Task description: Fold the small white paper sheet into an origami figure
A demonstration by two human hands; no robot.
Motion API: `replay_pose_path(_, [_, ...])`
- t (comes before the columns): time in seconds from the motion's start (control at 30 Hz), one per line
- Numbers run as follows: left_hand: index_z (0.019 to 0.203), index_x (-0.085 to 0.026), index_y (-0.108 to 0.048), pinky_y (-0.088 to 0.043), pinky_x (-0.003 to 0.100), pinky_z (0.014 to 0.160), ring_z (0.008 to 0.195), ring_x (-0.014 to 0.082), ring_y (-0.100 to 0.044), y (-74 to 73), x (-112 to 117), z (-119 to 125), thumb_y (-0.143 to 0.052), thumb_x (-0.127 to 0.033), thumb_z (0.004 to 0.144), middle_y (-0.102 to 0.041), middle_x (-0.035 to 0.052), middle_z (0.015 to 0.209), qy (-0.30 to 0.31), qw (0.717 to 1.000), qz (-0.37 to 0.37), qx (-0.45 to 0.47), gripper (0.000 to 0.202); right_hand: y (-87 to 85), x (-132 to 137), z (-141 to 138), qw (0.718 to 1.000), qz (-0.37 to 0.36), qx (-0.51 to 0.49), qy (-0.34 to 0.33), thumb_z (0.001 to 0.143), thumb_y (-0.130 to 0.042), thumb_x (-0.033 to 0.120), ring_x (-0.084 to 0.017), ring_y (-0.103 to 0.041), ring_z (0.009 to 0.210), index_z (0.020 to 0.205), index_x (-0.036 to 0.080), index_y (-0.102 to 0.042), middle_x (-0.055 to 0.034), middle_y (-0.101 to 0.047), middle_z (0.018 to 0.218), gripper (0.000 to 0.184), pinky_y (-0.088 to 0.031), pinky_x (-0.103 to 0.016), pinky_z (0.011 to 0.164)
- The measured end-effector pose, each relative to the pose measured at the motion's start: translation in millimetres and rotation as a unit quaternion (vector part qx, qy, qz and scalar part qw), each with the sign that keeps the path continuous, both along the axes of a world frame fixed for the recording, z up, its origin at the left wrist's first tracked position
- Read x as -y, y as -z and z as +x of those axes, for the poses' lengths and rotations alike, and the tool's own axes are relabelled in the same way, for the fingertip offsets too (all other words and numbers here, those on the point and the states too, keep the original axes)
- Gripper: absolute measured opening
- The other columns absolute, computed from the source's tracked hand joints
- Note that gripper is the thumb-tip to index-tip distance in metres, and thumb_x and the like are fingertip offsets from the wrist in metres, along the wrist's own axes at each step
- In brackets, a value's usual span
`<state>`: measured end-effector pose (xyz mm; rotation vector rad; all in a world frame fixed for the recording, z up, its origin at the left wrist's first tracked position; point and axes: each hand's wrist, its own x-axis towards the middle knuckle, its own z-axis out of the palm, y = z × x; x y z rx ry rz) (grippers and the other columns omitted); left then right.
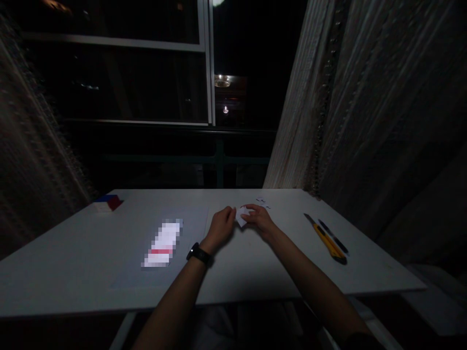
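Observation:
Above the middle of the white table [233,272], a small folded piece of white paper [241,217] is between my two hands. My right hand [258,218] pinches it from the right, thumb in front and fingers along the top. My left hand [222,224] is closed at the paper's left edge, its fingertips partly hidden; a black watch [199,253] is on that wrist. Just beyond my right hand lie small paper scraps [261,200] with dark marks.
A yellow box cutter [326,242] with its blade showing and a dark pen [333,236] lie at right. On the left, a bright blurred-out phone-like rectangle [163,243] rests on a pale sheet [195,221]. A coloured cube [108,202] sits far left. Curtains [302,97] flank a dark window.

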<state>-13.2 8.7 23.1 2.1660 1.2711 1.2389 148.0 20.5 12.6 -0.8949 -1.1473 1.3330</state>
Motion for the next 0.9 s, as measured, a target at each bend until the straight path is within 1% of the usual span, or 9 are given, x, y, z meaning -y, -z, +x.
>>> replay_pose_path(0.2, [0.068,-0.017,-0.05,-0.031,0.025,0.056,0.058,0.012,-0.046,-2.3,1,0,-0.028,-0.044,0.088,-0.051,-0.0004,0.061,0.015,0.999,-0.015,0.029,0.04,-1.6,3,-2,1.0,0.01,-0.013,0.0,0.045,-0.081,0.024,-0.015,-0.062,0.058,0.09,0.015,-0.061,-0.0025,-0.068,0.068,0.05,-0.048,-0.028,0.058])
replay_pose_path(0.37, [0.063,-0.017,-0.05,-0.03,0.024,0.053,0.056,0.0117,-0.045,0.2,-4,1,-0.035,-0.048,0.084,-0.049,-0.0019,0.057,0.014,0.998,-0.047,0.042,0.041,0.1,2,-1,0.999,0.029,-0.016,-0.007,0.047,-0.081,0.023,-0.015,-0.062,0.059,0.09,0.017,-0.061,-0.0021,-0.069,0.069,0.048,-0.048,-0.028,0.06])
replay_pose_path(0.43, [0.062,-0.016,-0.05,-0.03,0.023,0.053,0.056,0.0113,-0.044,2.1,-6,2,-0.038,-0.047,0.083,-0.048,-0.0024,0.056,0.024,0.998,-0.051,0.043,0.04,1.1,2,1,0.999,0.035,-0.011,-0.016,0.048,-0.08,0.023,-0.015,-0.062,0.06,0.091,0.017,-0.061,-0.0019,-0.068,0.069,0.047,-0.048,-0.028,0.06])
replay_pose_path(0.53, [0.063,-0.016,-0.051,-0.031,0.023,0.054,0.057,0.0109,-0.044,3.8,-7,2,-0.038,-0.045,0.084,-0.049,-0.0026,0.057,0.038,0.998,-0.037,0.04,0.038,2.6,3,3,0.998,0.04,0.004,-0.054,0.049,-0.08,0.022,-0.015,-0.062,0.059,0.096,0.018,-0.06,-0.0017,-0.068,0.07,0.051,-0.048,-0.028,0.058])
replay_pose_path(0.6, [0.065,-0.016,-0.053,-0.031,0.023,0.054,0.057,0.0109,-0.045,4.1,-7,2,-0.038,-0.043,0.084,-0.05,-0.0023,0.058,0.045,0.998,-0.024,0.022,0.037,4.3,3,4,0.996,0.044,0.016,-0.073,0.049,-0.079,0.022,-0.014,-0.061,0.056,0.1,0.018,-0.059,-0.0008,-0.066,0.069,0.054,-0.048,-0.028,0.055])
replay_pose_path(0.7, [0.067,-0.016,-0.054,-0.03,0.023,0.054,0.057,0.0112,-0.046,3.1,-4,2,-0.037,-0.04,0.086,-0.052,-0.0015,0.058,0.055,0.998,-0.012,-0.029,0.035,7.9,1,3,0.996,0.046,0.03,-0.077,0.047,-0.08,0.021,-0.013,-0.059,0.055,0.1,0.017,-0.059,0.0008,-0.064,0.066,0.057,-0.049,-0.028,0.053])
replay_pose_path(0.8, [0.069,-0.016,-0.056,-0.028,0.023,0.054,0.056,0.0115,-0.046,0.4,2,2,-0.037,-0.037,0.087,-0.053,-0.0002,0.059,0.06,0.995,0.013,-0.073,0.034,9.6,0,2,0.995,0.035,0.042,-0.082,0.044,-0.08,0.02,-0.012,-0.058,0.052,0.094,0.015,-0.06,0.002,-0.062,0.061,0.054,-0.05,-0.028,0.05])
replay_pose_path(0.9, [0.07,-0.016,-0.057,-0.028,0.023,0.055,0.057,0.0115,-0.047,-2.3,7,2,-0.035,-0.036,0.088,-0.055,0.0008,0.061,0.072,0.993,0.032,-0.086,0.034,7.6,0,1,0.995,0.027,0.051,-0.084,0.042,-0.079,0.016,-0.011,-0.056,0.048,0.087,0.014,-0.061,0.0026,-0.061,0.056,0.049,-0.047,-0.024,0.046])
